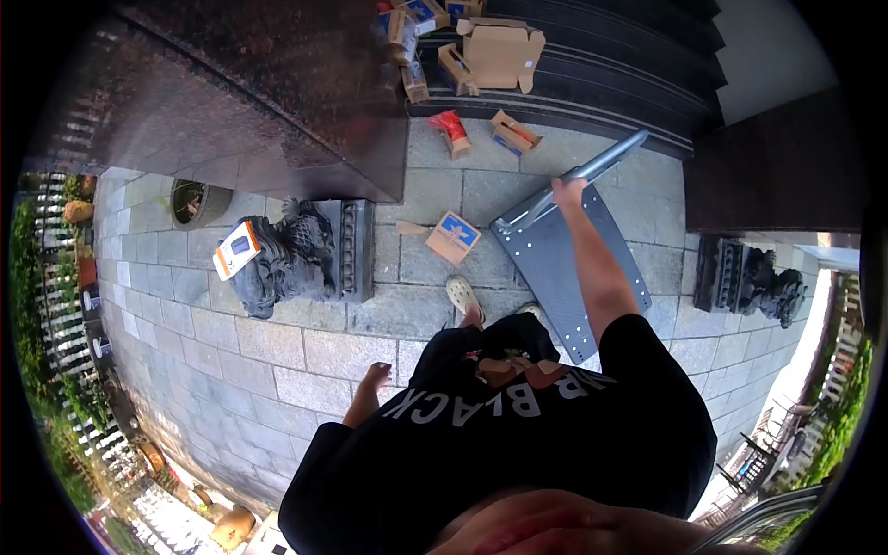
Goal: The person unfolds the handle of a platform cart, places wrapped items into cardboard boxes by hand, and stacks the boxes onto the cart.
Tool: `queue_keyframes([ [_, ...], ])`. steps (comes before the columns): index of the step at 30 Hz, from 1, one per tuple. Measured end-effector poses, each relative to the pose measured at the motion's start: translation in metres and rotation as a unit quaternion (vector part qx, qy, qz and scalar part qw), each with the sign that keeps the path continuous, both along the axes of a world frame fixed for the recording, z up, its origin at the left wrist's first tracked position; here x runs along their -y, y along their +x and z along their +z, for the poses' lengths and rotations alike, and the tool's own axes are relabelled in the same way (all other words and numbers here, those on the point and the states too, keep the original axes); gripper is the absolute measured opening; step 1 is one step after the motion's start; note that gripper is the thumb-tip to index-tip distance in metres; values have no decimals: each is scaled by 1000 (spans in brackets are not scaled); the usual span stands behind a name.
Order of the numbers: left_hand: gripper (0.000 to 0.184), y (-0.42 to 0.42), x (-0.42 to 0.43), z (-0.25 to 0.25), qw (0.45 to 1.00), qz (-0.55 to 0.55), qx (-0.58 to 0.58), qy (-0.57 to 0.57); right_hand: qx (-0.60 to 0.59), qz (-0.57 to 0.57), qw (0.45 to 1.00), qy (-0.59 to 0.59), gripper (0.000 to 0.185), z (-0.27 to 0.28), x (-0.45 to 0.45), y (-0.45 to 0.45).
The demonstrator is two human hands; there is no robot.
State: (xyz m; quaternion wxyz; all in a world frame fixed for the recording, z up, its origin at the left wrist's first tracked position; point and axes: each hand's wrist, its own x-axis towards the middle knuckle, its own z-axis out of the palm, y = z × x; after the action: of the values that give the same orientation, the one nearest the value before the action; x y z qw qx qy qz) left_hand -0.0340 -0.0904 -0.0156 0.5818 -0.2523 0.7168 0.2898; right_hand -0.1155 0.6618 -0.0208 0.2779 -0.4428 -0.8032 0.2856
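"Which way does the cart (553, 277) point?"

"It is on the paving (347, 359) in front of the steps (601, 69), toward their right side. The long axis of its dark grey platform slants, one end nearer the steps, the other farther from them. Its metal handle (612, 157) crosses the end nearer the steps, with its far tip almost at them; I can't tell how far upright it stands"

"And the surroundings?"

"Grey paving slabs, outdoors. Cardboard boxes (407, 42) are heaped on the left of the steps, beside an opened-out carton (504, 55). Two small boxes (514, 136) stand just before the steps, and a printed box (453, 238) lies farther out. Left of the steps, a stone statue (291, 259) has a white-and-orange box (238, 250) against it"

"What about the hands?"

"The right hand (568, 192), nearer the steps, is closed around the handle. The left hand (377, 376), farther from the steps, hangs free above the paving, fingers loosely curled around nothing"
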Motion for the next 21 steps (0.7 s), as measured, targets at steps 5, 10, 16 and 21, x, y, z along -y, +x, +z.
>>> queue_keyframes([
  [5,30,-102,-77,-45,908,-276,-262,173,78,-29,955,-283,67,109,64,43],
  [10,27,-188,-296,59,825,-247,-340,379,127,2,976,-179,72,90,100,84],
  [16,49,-143,-532,184,757,-364,-269,470,145,23,959,-240,70,138,184,102],
  [21,74,-83,-620,171,734,-415,-419,336,175,82,943,-269,63,144,252,114],
])
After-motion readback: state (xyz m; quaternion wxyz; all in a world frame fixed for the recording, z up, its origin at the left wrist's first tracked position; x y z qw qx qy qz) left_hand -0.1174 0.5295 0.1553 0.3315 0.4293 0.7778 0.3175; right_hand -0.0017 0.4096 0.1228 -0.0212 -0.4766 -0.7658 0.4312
